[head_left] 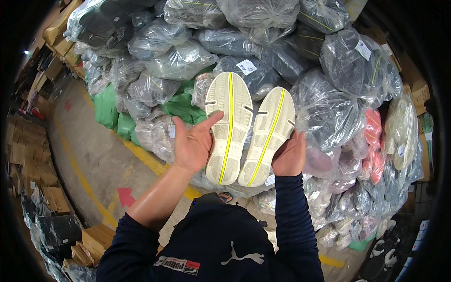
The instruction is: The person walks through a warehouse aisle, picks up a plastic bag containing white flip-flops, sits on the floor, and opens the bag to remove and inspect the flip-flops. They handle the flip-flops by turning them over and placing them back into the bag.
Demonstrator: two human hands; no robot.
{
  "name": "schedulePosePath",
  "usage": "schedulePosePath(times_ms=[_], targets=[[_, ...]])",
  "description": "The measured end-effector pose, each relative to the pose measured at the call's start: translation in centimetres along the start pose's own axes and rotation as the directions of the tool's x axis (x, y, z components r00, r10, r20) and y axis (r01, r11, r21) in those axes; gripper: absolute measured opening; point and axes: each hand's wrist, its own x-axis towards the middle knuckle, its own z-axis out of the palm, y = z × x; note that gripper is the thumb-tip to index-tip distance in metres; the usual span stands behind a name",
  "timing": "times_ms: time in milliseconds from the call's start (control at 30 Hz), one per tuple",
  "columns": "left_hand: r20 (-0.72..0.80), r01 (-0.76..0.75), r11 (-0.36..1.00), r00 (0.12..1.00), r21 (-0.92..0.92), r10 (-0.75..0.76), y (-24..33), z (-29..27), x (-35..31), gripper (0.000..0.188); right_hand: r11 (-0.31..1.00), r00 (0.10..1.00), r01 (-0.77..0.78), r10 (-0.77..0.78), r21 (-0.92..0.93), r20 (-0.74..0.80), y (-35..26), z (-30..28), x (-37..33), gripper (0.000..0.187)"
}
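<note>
Two cream shoe soles stand side by side before me, each with a bright yellow stripe along its length and small dark-edged slots at the sides. My left hand supports the left shoe sole at its outer edge, with one finger reaching onto its face and the thumb raised. Some of its fingers are hidden behind. At the outer edge of the right shoe sole, my right hand holds it from behind, most fingers out of sight. The heel ends nearly touch, and the toe ends point away from me.
A large heap of plastic-wrapped bundles rises right behind the soles. Green sacks and red bundles lie among them. Cardboard boxes line the left side. Yellow lines and a red arrow mark the concrete floor.
</note>
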Motion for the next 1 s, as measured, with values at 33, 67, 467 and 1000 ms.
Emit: schedulePosePath(times_ms=[33, 67, 467, 1000], targets=[[0.009, 0.008, 1.0, 1.0, -0.007, -0.008, 0.0, 0.1, 0.1, 0.108, 1.0, 0.999, -0.003, 0.003, -0.008, -0.034, -0.1, 0.1, 0.0, 0.06], [0.007, 0.015, 1.0, 1.0, -0.001, -0.015, 0.0, 0.3, 0.2, 0.108, 1.0, 0.999, 0.002, -0.003, -0.01, -0.035, -0.2, 0.3, 0.0, 0.06], [0.007, -0.021, 0.99, 1.0, -0.141, 0.022, 1.2, 2.1, 0.5, 0.113, 0.999, 0.999, -0.036, 0.036, 0.013, -0.033, -0.2, 0.7, 0.4, 0.065], [0.038, 0.172, 0.983, 0.985, -0.062, -0.17, -1.2, 1.9, 1.4, 0.111, 0.996, 0.991, 0.063, -0.069, 0.057, 0.117, 0.7, -2.1, -1.3, 0.062]])
